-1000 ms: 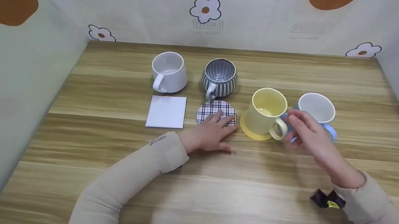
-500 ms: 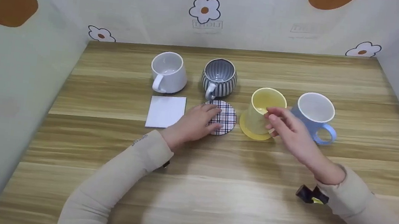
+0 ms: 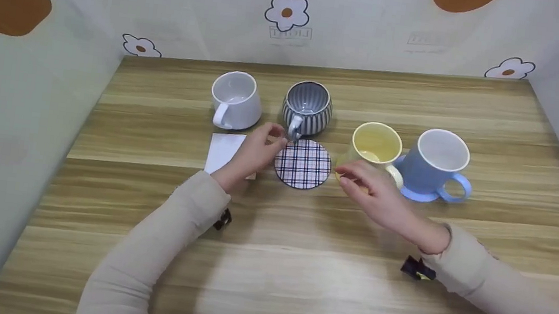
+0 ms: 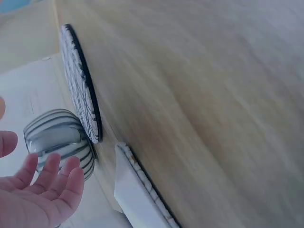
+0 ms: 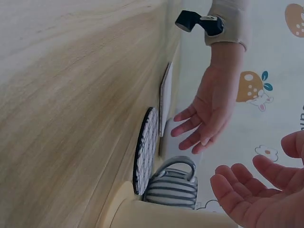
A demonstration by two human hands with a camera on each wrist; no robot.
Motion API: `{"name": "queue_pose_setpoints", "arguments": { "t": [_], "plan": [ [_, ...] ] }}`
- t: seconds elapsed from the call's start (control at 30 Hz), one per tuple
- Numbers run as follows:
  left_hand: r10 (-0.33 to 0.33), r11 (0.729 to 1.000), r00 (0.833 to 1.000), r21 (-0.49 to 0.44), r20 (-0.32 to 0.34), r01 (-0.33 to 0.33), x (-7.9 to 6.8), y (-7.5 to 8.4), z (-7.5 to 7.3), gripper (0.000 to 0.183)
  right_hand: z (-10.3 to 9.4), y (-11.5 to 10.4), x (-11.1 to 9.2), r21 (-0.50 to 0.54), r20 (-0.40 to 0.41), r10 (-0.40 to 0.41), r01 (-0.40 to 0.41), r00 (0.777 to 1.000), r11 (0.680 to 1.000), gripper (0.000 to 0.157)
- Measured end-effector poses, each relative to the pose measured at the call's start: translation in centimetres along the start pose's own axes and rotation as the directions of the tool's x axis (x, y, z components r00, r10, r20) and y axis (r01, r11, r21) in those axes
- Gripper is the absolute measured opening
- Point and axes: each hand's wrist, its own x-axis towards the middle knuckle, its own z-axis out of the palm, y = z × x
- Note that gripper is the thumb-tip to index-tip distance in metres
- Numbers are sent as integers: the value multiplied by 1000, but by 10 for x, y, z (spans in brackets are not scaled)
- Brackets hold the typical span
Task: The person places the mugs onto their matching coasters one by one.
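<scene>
My left hand [image 3: 254, 151] hovers over the white square coaster [image 3: 222, 149], its loosely bent fingertips close to the handle of the grey striped mug [image 3: 314, 121]. In the left wrist view its fingers [image 4: 66, 190] hold nothing. The round plaid coaster [image 3: 303, 164] lies flat just in front of that mug, between my hands. My right hand [image 3: 377, 195] is in front of the yellow mug [image 3: 379, 138], partly hiding it and the yellow coaster beneath. Its fingers are relaxed with nothing between them, as the right wrist view shows.
A white mug [image 3: 243, 113] stands behind the square coaster. To the right, a blue mug [image 3: 423, 168] with a white inside stands on a blue coaster [image 3: 418, 195]. Patterned walls [image 3: 358, 24] border the wooden table [image 3: 286, 279] at the back and sides.
My left hand has lifted off the plaid coaster and moved left and back towards the striped mug's handle. My right hand has moved left from between the yellow and blue mugs.
</scene>
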Motion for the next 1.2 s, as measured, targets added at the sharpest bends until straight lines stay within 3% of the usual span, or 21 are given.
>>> {"name": "queue_pose_setpoints", "arguments": {
  "t": [0.13,0.23,0.37,0.47,0.7,0.97,1.2],
  "plan": [
    [-27,995,1000,-98,1,27,4,1,-2,39,7,-1,3,-70,66,-3,7,998,998,28],
    [-91,976,996,-200,5,90,8,5,-2,41,13,1,5,-124,103,0,13,995,992,32],
    [-199,900,980,-390,25,193,13,11,1,40,22,4,8,-217,162,-41,76,986,973,35],
    [-234,855,972,-469,34,223,16,16,4,40,28,6,9,-272,223,-49,111,974,956,38],
    [-221,880,975,-438,-34,184,21,19,12,36,33,12,10,-390,340,-25,165,940,906,49],
    [-202,914,975,-374,-88,155,25,17,21,34,31,16,12,-407,420,38,151,907,901,53],
    [-221,869,975,-461,-36,180,25,16,30,26,33,19,13,-433,425,18,186,905,882,52]
  ]
}}
